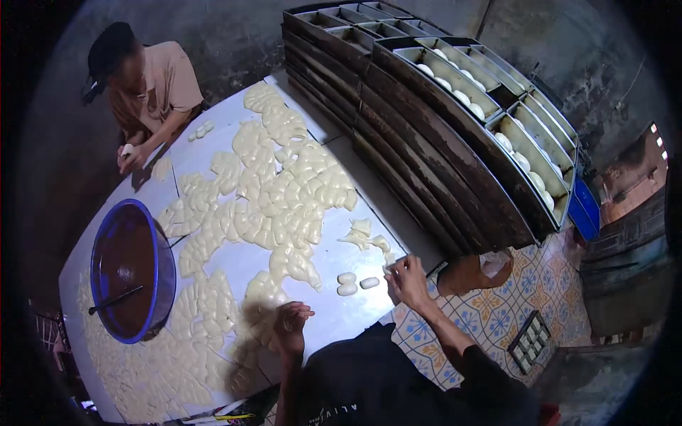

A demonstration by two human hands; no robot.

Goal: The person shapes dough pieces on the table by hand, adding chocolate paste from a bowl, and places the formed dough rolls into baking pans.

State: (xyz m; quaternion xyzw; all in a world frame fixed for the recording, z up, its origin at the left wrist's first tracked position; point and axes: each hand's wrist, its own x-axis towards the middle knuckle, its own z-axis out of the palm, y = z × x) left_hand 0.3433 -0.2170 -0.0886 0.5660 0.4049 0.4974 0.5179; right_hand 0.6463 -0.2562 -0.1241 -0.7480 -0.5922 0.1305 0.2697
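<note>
My right hand (409, 281) is at the table's right edge, its fingers closed on a small piece of pale dough (388, 268). Just left of it lie a few smooth, oval dough rolls (347, 284) and a torn dough strip (360, 231). My left hand (291, 321) hovers over the table's near side with its fingers curled in; what they hold, if anything, is hidden. Beyond it, flattened, cut-looking dough pieces (284, 206) spread in a wide overlapping layer across the white table (334, 245).
A blue basin (170, 273) with brown contents and a dark stick stands at the left. Across the table a person (160, 85) handles dough. Stacked metal baking trays (455, 163) rise at the right, dough balls in the top one. Another tray (530, 342) lies on the patterned floor.
</note>
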